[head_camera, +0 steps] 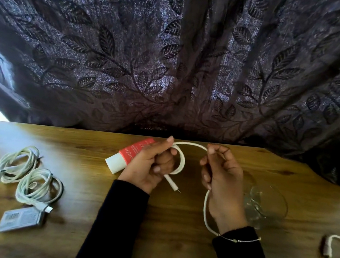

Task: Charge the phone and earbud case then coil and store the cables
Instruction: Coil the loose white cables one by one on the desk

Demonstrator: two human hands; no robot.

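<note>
Cables: two coiled white bundles (30,177) lower left; third, white cable (180,158), pinched by left hand (148,165) fingers and right hand (221,179) fingers; glass bowl (267,204) right on bench (171,238).

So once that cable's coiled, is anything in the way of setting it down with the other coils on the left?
Nothing visible blocks it. Both hands, left and right, hold the white cable; the bare wooden table lies between them and the coiled cables. The red-and-white tube sits farther back.
</note>
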